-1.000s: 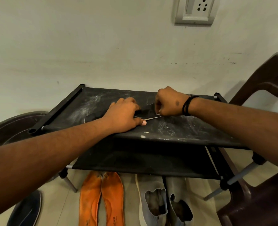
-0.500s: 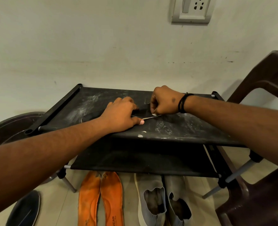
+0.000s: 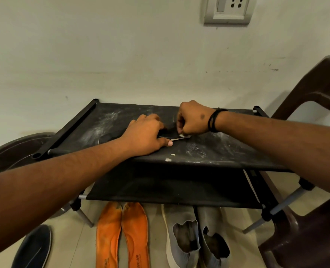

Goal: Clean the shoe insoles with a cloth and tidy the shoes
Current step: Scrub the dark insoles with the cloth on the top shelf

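A dark insole [image 3: 112, 137] lies flat on the dusty top tier of a black fabric shoe rack [image 3: 218, 151], pinned beneath the left hand [image 3: 144, 136], whose fingers curl over it with the thumb pressed along its pale edge. The right hand [image 3: 194, 119], fingers curled tight, pinches a small white bit at the insole's far end. On the tiled floor below sit two orange insoles [image 3: 121, 236] and a pair of grey shoes [image 3: 197, 238]; a brown plastic chair [image 3: 315, 229] stands beside the rack.
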Motion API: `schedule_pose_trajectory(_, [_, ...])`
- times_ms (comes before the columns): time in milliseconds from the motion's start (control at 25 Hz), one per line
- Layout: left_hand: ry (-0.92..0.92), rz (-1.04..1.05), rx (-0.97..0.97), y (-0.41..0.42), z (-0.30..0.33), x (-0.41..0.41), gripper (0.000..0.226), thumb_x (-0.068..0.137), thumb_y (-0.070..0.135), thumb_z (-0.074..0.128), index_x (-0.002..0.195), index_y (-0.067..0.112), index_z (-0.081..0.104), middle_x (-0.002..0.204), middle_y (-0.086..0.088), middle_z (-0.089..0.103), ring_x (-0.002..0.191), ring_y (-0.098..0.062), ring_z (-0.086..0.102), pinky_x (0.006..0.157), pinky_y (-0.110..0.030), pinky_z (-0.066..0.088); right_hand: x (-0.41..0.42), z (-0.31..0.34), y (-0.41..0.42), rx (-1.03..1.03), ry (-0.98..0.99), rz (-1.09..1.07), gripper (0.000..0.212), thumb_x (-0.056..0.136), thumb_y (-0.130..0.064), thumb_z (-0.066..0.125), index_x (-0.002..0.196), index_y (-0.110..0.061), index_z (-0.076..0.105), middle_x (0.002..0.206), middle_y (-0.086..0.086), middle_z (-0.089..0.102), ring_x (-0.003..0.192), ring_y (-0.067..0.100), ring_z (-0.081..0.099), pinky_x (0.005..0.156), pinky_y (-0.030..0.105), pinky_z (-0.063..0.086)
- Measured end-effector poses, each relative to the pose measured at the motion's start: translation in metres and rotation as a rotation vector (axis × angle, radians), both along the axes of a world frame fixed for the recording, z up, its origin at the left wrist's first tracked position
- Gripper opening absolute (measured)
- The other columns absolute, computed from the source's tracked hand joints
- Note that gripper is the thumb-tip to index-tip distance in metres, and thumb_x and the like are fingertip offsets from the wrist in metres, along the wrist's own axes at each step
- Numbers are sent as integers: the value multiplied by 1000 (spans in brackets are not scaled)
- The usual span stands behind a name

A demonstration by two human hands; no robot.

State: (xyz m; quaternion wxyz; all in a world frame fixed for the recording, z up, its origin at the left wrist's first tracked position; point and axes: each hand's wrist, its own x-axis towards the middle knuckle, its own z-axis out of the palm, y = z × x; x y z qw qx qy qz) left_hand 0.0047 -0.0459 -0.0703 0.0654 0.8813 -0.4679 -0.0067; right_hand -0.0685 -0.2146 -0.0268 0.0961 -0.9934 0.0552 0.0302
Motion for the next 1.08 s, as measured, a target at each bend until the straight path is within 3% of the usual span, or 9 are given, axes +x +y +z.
schedule_pose_trajectory(120, [10, -3, 9, -1, 0, 2, 64, 90, 60, 62, 142, 25, 56, 146, 0, 47, 132, -28, 43, 105, -51, 40, 8, -6, -14, -108, -120, -127, 9, 81, -6, 65, 84, -7, 73, 87, 12, 72, 81, 26, 67, 76, 37, 58])
schedule_pose_trajectory(240, [17, 1, -8, 1, -1, 3, 64, 88, 60, 64, 139, 23, 59, 145, 0, 49, 131, -28, 45, 105, -52, 41, 9, -21, -3, -74, -196, -102, 14, 84, -6, 65, 94, -9, 75, 95, 10, 73, 87, 26, 67, 82, 39, 58])
schedule_pose_trajectory(320, [22, 4, -25, 2, -1, 1, 62, 87, 60, 65, 135, 21, 61, 142, 0, 52, 130, -27, 46, 104, -51, 42, 2, -22, 8, -8, -159, -19, 16, 84, -4, 64, 93, -9, 76, 93, 7, 74, 86, 21, 68, 79, 31, 57])
schedule_pose_trajectory(440, [17, -3, -26, 2, -1, -1, 62, 87, 60, 66, 134, 19, 62, 142, 0, 53, 129, -27, 47, 104, -49, 43, -9, -9, 6, 43, -13, 31, 12, 82, -3, 65, 82, -9, 75, 76, -1, 69, 71, 11, 64, 61, 15, 48])
schedule_pose_trajectory(520, [10, -6, -19, 1, 1, 0, 62, 88, 59, 65, 136, 20, 61, 144, 0, 52, 131, -28, 46, 104, -49, 42, -2, -6, -4, -54, -34, -19, 8, 82, -5, 66, 82, -9, 72, 75, -1, 67, 72, 14, 63, 61, 20, 49])
schedule_pose_trajectory(600, [14, -4, -16, 0, 1, 1, 63, 88, 59, 65, 138, 21, 59, 144, 0, 51, 132, -29, 45, 105, -50, 41, 6, -9, -11, -156, -117, -105, 6, 83, -8, 64, 86, -9, 69, 88, 10, 68, 82, 27, 64, 68, 31, 52])
schedule_pose_trajectory(680, [12, 1, -13, 0, 0, 1, 63, 88, 60, 65, 138, 21, 60, 143, -1, 51, 131, -29, 45, 105, -51, 42, 9, -16, -4, -211, -160, -117, 9, 84, -9, 64, 92, -6, 66, 98, 15, 67, 89, 33, 64, 72, 33, 52])
schedule_pose_trajectory(880, [32, -1, -40, 3, -2, 2, 59, 85, 61, 67, 129, 22, 66, 140, 1, 54, 127, -27, 49, 102, -52, 44, -1, -19, 22, -79, -89, 36, 11, 82, -4, 61, 85, -7, 72, 85, 10, 71, 78, 24, 66, 74, 37, 58])
schedule_pose_trajectory(1080, [39, -5, -40, 2, -1, 4, 64, 87, 60, 66, 138, 22, 60, 143, 1, 52, 131, -27, 46, 106, -53, 42, 2, -6, -13, -260, -106, -121, 13, 87, -7, 63, 99, -6, 67, 101, 17, 65, 88, 33, 63, 75, 37, 54])
